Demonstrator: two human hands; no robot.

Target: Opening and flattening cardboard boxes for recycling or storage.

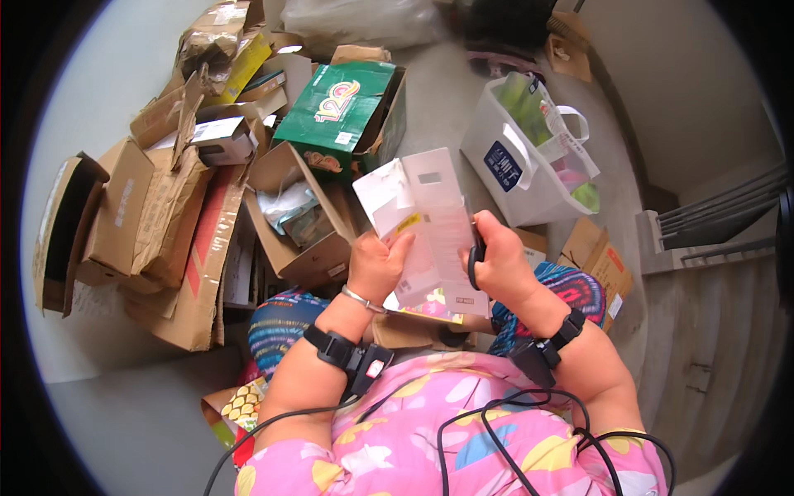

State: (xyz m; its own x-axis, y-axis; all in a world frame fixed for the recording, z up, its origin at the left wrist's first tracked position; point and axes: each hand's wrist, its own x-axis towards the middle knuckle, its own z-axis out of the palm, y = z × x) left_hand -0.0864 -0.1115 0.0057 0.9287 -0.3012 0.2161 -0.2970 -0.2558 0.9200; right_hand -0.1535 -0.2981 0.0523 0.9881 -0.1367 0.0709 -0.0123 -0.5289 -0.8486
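In front of my lap, my left hand (378,263) grips the left edge of an opened, partly flattened white carton (437,235) with printed panels and a small cut-out window. My right hand (502,254) is closed around the black handles of scissors (476,257) at the carton's right edge; their blades are hidden. Beneath the carton, a colourful printed piece with a yellow edge (434,313) shows in part. Both wrists carry black strapped devices with cables.
Ahead are a green cardboard box (335,111) and an open brown box (304,229) with plastic inside. Folded cardboard (186,248) is stacked at left. A white handled bin (515,161) holding bags stands ahead right. Stairs (695,359) and a railing (719,214) lie at far right.
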